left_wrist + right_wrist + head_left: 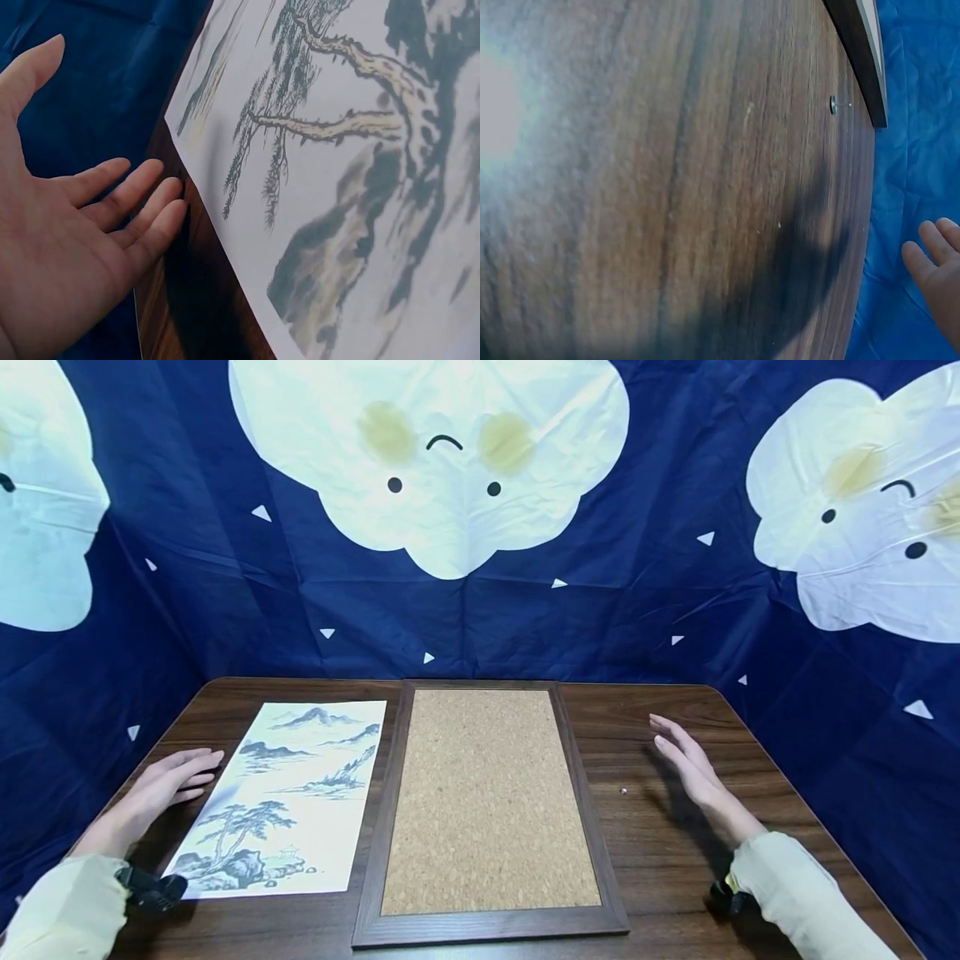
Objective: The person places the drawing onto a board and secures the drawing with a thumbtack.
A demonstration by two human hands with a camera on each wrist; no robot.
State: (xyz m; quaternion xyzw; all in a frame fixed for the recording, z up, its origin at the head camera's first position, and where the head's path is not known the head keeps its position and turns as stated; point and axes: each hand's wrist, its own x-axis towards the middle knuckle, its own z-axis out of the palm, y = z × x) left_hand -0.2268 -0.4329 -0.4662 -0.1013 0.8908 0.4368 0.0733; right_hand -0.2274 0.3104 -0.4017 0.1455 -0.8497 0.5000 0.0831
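Observation:
A landscape print (281,793) with mountains and pine trees lies flat on the left of the table. My left hand (168,783) is beside its left edge, fingers extended and holding nothing; in the left wrist view the palm of the left hand (67,247) shows next to the paper. A framed cork board (491,802) lies in the middle. To its right sits a small metal thumbtack (624,791), its flat head and pin visible in the right wrist view (835,105). Right of the tack my right hand (697,768) hovers over the table with straight fingers, nothing in it.
The dark wood table (645,877) has rounded far corners. Behind and beside it hangs a blue cloth (480,627) printed with white clouds and small triangles. The board's brown frame (487,927) reaches from the far edge toward the near side.

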